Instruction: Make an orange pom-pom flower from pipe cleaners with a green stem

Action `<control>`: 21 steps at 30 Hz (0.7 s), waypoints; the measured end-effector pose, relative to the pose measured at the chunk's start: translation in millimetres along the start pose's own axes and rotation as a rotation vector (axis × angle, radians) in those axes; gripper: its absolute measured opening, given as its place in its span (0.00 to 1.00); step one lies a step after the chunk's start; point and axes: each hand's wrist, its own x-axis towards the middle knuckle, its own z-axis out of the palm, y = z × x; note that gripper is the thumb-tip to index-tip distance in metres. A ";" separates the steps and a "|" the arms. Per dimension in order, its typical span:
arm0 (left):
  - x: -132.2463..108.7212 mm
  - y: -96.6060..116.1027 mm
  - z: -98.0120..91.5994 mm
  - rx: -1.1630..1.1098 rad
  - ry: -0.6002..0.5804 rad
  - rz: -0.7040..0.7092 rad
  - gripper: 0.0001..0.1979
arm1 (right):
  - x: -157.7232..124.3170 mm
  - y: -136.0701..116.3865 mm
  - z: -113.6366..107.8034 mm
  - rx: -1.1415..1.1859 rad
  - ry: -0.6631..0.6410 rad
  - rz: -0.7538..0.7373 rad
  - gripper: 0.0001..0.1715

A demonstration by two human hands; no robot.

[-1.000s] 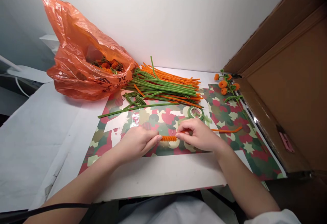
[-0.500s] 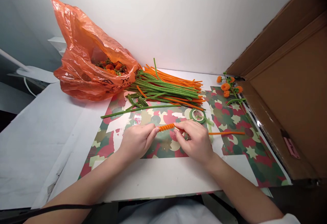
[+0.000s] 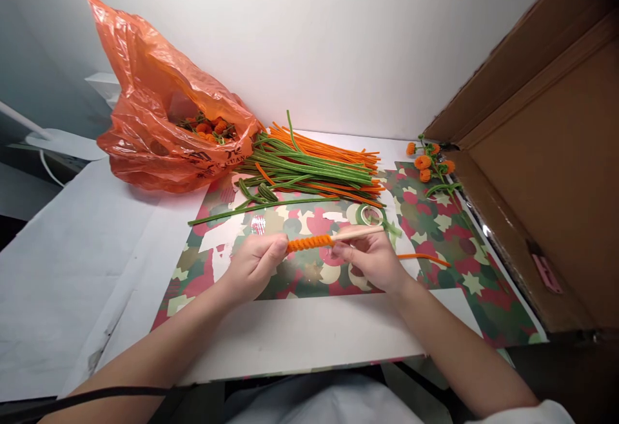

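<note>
An orange pipe cleaner [image 3: 309, 243] is coiled tightly around a pale wooden stick [image 3: 360, 233], held nearly level above the patterned sheet. My left hand [image 3: 256, 263] is closed around the left end of the stick and coil, hiding that end. At the coil's right end, my right hand [image 3: 374, 261] pinches the pipe cleaner with thumb and fingers, below the stick. The stick's bare end passes over that hand. From behind its palm, a loose orange tail [image 3: 423, 258] runs out to the right. A green tape roll [image 3: 362, 215] lies just behind the right hand.
Green pipe cleaners [image 3: 314, 165] and orange pipe cleaners [image 3: 333, 145] lie bundled at the back. An orange plastic bag [image 3: 145, 153] holding orange flowers stands at left. More orange flowers [image 3: 424, 163] lie near the cardboard wall [image 3: 546, 173] at right. A pink cutter [image 3: 546, 272] rests there.
More of the coil shows between my hands, and the stick's bare end now sticks out over my right hand. My left hand has shifted slightly left. The loose tail has drawn in a little.
</note>
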 end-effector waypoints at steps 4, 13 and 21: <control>0.8 -0.3 -6.1 -0.008 -0.115 0.081 0.23 | 4.0 -4.6 -15.3 0.057 -0.202 0.152 0.14; 1.7 5.2 -10.5 0.220 -0.393 0.184 0.18 | 6.0 -18.7 -37.0 -0.331 -0.416 0.130 0.07; 3.5 -1.1 -10.1 0.476 -0.391 0.150 0.18 | 0.4 -22.2 -30.9 -0.521 -0.325 0.049 0.06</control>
